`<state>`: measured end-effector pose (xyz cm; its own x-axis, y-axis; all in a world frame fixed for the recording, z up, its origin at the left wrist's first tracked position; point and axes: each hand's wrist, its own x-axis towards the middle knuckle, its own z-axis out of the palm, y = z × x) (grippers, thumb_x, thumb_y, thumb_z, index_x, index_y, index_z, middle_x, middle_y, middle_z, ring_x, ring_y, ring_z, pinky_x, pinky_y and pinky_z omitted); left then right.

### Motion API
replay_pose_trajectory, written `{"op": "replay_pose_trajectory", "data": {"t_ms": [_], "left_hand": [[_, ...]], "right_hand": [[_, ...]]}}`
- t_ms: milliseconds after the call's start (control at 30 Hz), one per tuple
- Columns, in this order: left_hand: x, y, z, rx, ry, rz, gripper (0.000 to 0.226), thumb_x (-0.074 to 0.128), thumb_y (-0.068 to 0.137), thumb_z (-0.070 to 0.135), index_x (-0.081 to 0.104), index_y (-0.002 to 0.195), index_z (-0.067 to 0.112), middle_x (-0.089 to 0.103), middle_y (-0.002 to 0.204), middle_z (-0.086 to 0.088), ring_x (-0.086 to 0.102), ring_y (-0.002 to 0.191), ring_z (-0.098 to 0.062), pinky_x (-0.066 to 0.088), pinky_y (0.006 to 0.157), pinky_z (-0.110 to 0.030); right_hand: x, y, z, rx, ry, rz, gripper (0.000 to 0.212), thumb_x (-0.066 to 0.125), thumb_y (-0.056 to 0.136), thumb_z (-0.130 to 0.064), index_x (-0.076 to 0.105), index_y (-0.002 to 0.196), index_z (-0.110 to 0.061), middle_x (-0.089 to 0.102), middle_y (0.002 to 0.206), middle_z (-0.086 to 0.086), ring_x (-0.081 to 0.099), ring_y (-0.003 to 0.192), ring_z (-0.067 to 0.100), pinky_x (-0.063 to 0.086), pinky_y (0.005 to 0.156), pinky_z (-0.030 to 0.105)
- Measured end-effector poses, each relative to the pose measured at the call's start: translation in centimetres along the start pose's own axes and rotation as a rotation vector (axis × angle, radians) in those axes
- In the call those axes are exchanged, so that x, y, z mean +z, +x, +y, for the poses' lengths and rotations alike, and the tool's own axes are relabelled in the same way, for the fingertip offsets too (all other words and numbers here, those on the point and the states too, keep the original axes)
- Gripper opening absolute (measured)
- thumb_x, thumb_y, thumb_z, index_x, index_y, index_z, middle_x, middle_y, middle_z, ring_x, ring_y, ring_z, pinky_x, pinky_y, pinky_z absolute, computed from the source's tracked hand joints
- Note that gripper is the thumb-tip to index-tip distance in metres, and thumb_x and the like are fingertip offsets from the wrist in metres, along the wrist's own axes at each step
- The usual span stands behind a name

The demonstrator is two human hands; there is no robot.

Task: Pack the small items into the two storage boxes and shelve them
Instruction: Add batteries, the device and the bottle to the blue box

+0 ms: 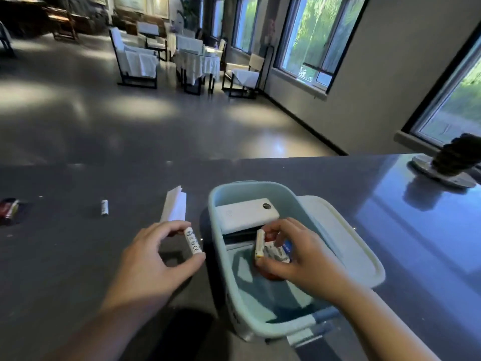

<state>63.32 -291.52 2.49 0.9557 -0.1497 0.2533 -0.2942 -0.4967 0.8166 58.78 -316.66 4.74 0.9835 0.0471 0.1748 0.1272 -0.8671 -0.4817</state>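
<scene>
Battery (193,243) pinched end to end by the left hand (151,259) lies just left of the blue box (270,327), long axis angled toward its rim, while the right hand (299,259) grips more batteries (270,250) inside

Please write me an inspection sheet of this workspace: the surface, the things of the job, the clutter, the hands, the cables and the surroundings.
Surface: dark glossy counter, reflecting the windows.
Job's things: light blue storage box open on the counter, its white lid beside it on the right; a white flat device and white batteries inside; one loose battery and a white folded paper on the counter.
Clutter: small red pack at the left edge; dark object on a round base at the far right.
Hands: left hand pinches a white battery; right hand holds batteries inside the box.
Cables: nothing seen.
Surroundings: dining room, covered chairs, windows.
</scene>
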Motion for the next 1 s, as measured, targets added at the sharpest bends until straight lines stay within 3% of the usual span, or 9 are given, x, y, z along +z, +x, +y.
{"op": "replay_pose_trajectory", "data": {"t_ms": [133,233,367,533,633,800,1000], "left_hand": [[4.7,0.6,3.0,0.085,0.025,-0.036,0.046,0.084,0.062,0.028,0.065,0.103,0.033,0.057,0.100,0.028,0.047,0.101,0.012,0.027,0.080,0.004],[7.3,1.5,4.5,0.151,0.119,-0.091,0.048,0.077,0.064,0.040,0.062,0.110,0.032,0.055,0.106,0.023,0.047,0.103,0.004,0.032,0.088,-0.012],[9.9,3.6,5.1,0.218,0.305,-0.209,0.048,0.071,0.064,0.042,0.061,0.110,0.031,0.060,0.108,0.015,0.052,0.106,-0.008,0.038,0.088,-0.023],[12.5,5.9,5.0,0.150,0.615,-0.491,0.049,0.072,0.064,0.043,0.057,0.108,0.031,0.061,0.108,0.008,0.057,0.100,-0.018,0.042,0.069,-0.027],[13.9,7.0,5.0,0.113,0.740,-0.615,0.040,0.077,0.062,0.038,0.059,0.094,0.023,0.062,0.099,0.000,0.057,0.086,-0.022,0.038,0.059,-0.028],[15.9,7.7,4.4,0.113,0.730,-0.651,0.041,0.079,0.063,0.040,0.059,0.092,0.018,0.063,0.099,-0.004,0.060,0.089,-0.025,0.042,0.064,-0.031],[16.7,7.6,4.1,0.159,0.720,-0.627,0.041,0.080,0.065,0.038,0.060,0.093,0.016,0.065,0.099,-0.006,0.061,0.090,-0.026,0.041,0.064,-0.030]], "right_hand": [[-2.4,-0.6,6.0,0.012,-0.221,-0.045,0.052,0.068,0.070,-0.057,0.056,0.116,-0.034,0.053,0.102,-0.019,0.053,0.099,0.005,0.043,0.088,0.025],[-3.7,1.0,7.3,-0.068,-0.479,-0.161,0.054,0.067,0.074,-0.055,0.054,0.122,-0.035,0.055,0.113,-0.015,0.048,0.110,0.010,0.034,0.101,0.030],[-2.7,3.6,8.0,-0.175,-0.662,-0.258,0.051,0.068,0.072,-0.049,0.058,0.119,-0.033,0.056,0.113,-0.010,0.049,0.112,0.015,0.029,0.104,0.031],[-1.0,5.6,8.7,-0.215,-0.776,-0.351,0.038,0.066,0.079,-0.040,0.062,0.114,-0.026,0.059,0.115,-0.003,0.050,0.113,0.019,0.026,0.107,0.032],[-0.2,6.1,9.2,-0.217,-0.830,-0.366,0.036,0.065,0.080,-0.037,0.064,0.113,-0.022,0.060,0.116,-0.001,0.052,0.113,0.020,0.027,0.108,0.032],[0.9,6.3,10.2,-0.240,-0.868,-0.351,0.029,0.060,0.084,-0.028,0.064,0.112,-0.023,0.063,0.117,-0.002,0.054,0.114,0.020,0.026,0.107,0.034],[1.2,6.2,10.7,-0.248,-0.898,-0.350,0.026,0.062,0.084,-0.032,0.065,0.109,-0.026,0.066,0.112,-0.007,0.056,0.112,0.018,0.024,0.110,0.035]]}}
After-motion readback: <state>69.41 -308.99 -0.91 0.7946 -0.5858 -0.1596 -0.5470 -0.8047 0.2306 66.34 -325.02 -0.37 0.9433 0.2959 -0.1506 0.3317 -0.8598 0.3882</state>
